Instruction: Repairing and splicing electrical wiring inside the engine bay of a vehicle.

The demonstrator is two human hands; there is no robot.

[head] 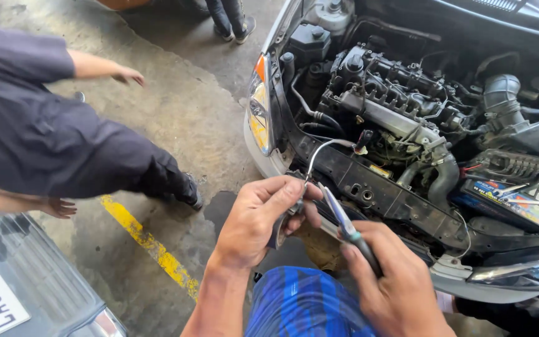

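Observation:
My left hand (260, 218) pinches the end of a thin grey cable (319, 151) that curves up from the front of an open car engine bay. Close to its right, my right hand (394, 284) grips the dark handle of a pair of pliers (343, 219), whose metal jaws point up and left toward the cable end by my left fingers. Both hands hover just in front of the black front crossmember (400, 200) of the car. Below them shows my blue striped clothing (304, 302).
The engine (394, 100) and a battery (513, 203) with tools lying on it fill the bay. A person in dark clothes (51, 143) bends over at left, above a yellow floor line (151, 246). Another car's corner (26, 293) sits bottom left. Someone's legs (229, 17) stand at the top.

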